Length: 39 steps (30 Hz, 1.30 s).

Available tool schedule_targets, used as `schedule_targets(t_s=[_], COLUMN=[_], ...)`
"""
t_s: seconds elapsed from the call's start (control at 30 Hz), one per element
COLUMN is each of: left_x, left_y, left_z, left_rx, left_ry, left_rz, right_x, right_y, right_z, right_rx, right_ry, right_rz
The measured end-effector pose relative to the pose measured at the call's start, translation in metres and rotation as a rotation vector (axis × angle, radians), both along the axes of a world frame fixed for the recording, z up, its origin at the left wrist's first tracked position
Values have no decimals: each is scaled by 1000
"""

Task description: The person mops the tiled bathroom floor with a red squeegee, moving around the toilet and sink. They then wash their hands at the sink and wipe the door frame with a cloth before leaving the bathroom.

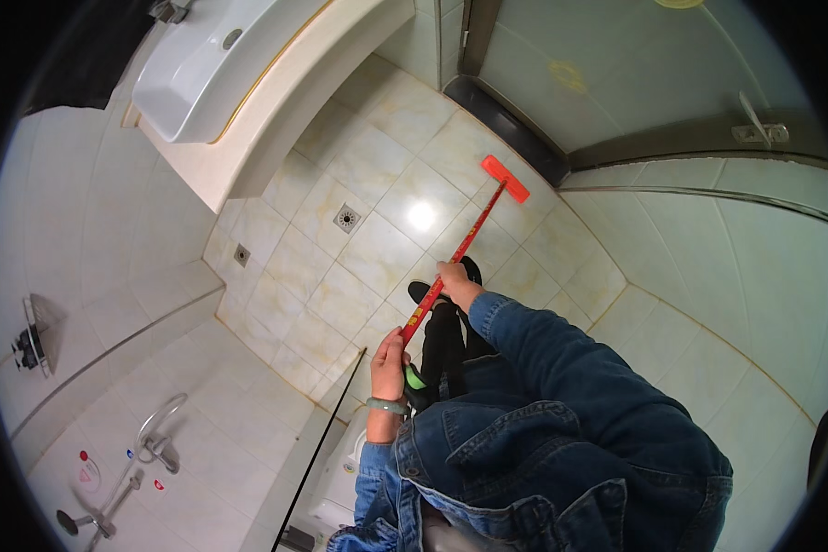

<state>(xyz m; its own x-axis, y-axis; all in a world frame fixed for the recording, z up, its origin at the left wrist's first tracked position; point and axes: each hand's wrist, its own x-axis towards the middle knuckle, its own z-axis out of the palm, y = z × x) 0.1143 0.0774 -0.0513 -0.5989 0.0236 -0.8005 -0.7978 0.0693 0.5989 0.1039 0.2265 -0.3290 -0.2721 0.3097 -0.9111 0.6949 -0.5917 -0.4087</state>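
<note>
A red pole with a flat red head (506, 179), a floor squeegee or mop, slants across the view, its head at the tiled floor (359, 265) near the dark door sill. Around the upper end of the red pole (424, 303), close to its black and green grip, my left hand (388, 366) is closed; a bracelet circles that wrist. Farther down the shaft, my right hand (455, 279) holds it above my black shoes. Whether the head presses on the floor I cannot tell.
A washbasin (200, 83) on a pale counter stands at upper left. Two floor drains, one a square metal drain (347, 219), lie left of the pole. The dark door sill (504, 127) is at upper right. A glass panel's edge (321, 448) and white toilet (338, 483) are near my left arm.
</note>
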Motion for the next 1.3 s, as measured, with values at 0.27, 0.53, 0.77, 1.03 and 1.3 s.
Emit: schedule_targets(t_s=[0.27, 0.53, 0.77, 1.03, 1.3], left_x=[21, 18, 21, -6, -13], left_y=[-71, -1, 30, -75, -26], left_z=[61, 25, -24, 74, 40], left_rx=[-136, -56, 1, -394, -297], left_ry=[16, -25, 7, 114, 234], left_rz=[134, -10, -117, 118, 103], right_x=[18, 39, 71, 11, 13], right_y=[-104, -17, 55, -113, -52], right_z=[46, 19, 20, 83, 82], right_rx=[-155, -68, -10, -321, -302], right_ry=[-122, -139, -175, -52, -74], right_rz=[255, 18, 80, 228, 82])
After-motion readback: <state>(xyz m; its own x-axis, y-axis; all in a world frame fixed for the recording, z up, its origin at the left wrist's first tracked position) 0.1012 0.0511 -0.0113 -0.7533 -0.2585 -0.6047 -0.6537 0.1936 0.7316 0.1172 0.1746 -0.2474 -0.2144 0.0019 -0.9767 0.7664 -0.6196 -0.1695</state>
